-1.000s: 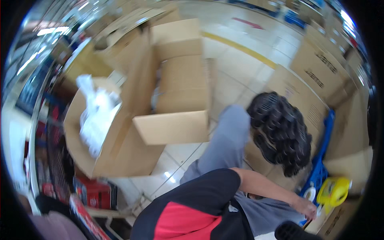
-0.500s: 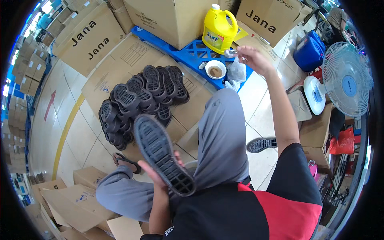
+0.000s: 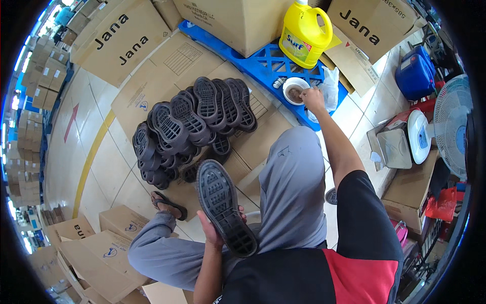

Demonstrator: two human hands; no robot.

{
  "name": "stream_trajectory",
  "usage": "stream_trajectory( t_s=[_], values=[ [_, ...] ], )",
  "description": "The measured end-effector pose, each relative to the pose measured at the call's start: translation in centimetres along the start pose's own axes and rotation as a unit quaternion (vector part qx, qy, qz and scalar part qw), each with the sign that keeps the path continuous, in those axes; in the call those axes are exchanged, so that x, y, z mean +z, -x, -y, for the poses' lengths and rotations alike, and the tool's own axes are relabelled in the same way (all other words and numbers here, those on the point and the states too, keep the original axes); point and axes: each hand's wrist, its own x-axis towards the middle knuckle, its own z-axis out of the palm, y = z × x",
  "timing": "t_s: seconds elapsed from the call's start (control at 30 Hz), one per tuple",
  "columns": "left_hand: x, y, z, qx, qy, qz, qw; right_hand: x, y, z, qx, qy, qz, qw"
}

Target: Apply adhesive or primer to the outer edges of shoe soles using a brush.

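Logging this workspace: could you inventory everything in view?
held sole: one, dark grey, centre
piled soles: many, dark brown, on cardboard
loose sole: one, grey, right of centre
bowl: one, white, on pallet
jug: one, yellow, on pallet
pallet: one, blue, top centre
bag: one, whitish, beside bowl
cartons: many, brown, around edges
canister: one, blue, upper right
fan: one, white, right edge
pouch: one, red, below fan
sandal: one, black, lower left
clutter: uncounted, mixed, edges
legs: two, grey, centre
right grip: one, bare, at bowl
left grip: one, bare, on held sole
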Motion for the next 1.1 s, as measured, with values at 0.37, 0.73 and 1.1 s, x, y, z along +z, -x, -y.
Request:
stream_trajectory(
  t_s=[0.37,0.73,1.1],
  values=[
    [3.9,-0.4,-1.5,0.019,-0.068,-0.009,0.997,-1.5,1.3,-4.2,0.328,-0.323,-0.108,0.881],
    [6.2,1.1,-5.8,0.135,-0.129,-0.002,0.983,-19.9,9.9,11.6,0.214,-0.807,0.113,0.538],
    [5.2,0.7,-3.9,0.200,-0.148,0.041,0.968,-19.2,18.7,32.0,0.191,-0.737,0.291,0.579]
  ],
)
